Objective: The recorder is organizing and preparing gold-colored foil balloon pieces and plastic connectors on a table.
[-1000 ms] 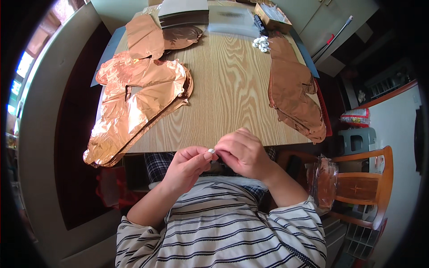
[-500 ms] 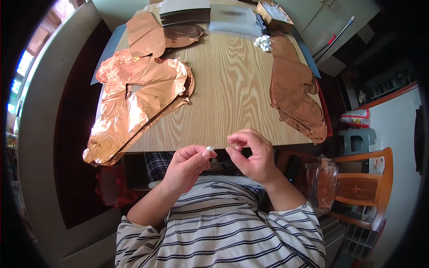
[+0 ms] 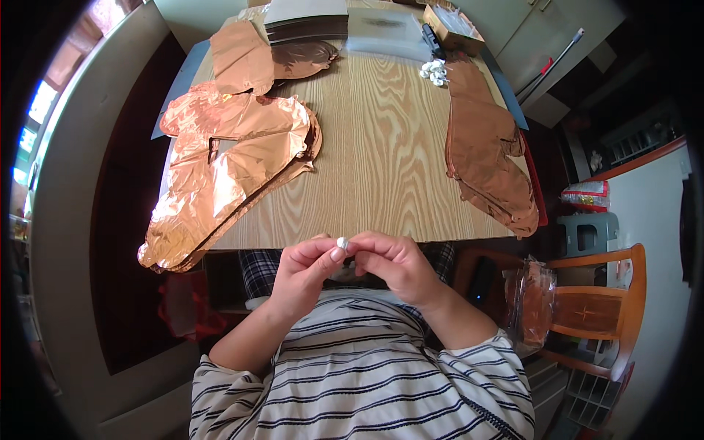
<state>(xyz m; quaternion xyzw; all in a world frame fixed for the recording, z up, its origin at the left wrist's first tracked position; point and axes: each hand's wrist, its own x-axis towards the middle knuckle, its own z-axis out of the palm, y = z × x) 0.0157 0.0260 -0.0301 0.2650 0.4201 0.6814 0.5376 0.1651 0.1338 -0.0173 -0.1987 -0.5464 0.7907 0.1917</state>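
Note:
Just beyond the front table edge, on my side, a small white coil [image 3: 342,243] that looks like wound ribbon or string sits between the thumb and forefinger of my left hand [image 3: 306,268]. My right hand [image 3: 392,264] meets it from the right, thumb and fingers pinched together against the coil's side. Whatever those right fingertips grip is too small to make out. Similar white coils [image 3: 434,72] lie in a little heap at the table's far right. Copper-coloured foil balloons [image 3: 242,158], flat and stacked, cover the table's left side.
More flat foil balloons [image 3: 480,136] lie along the right edge. At the back are a stack of grey boards [image 3: 306,20], clear plastic sheets [image 3: 389,33], a black tool [image 3: 431,40] and a cardboard box [image 3: 455,31]. A wooden chair [image 3: 631,293] holding a plastic-wrapped packet [image 3: 534,304] stands to the right.
My right hand has moved left and its fingers have closed beside the white coil, where before there was a gap. My left hand still holds the coil in nearly the same place.

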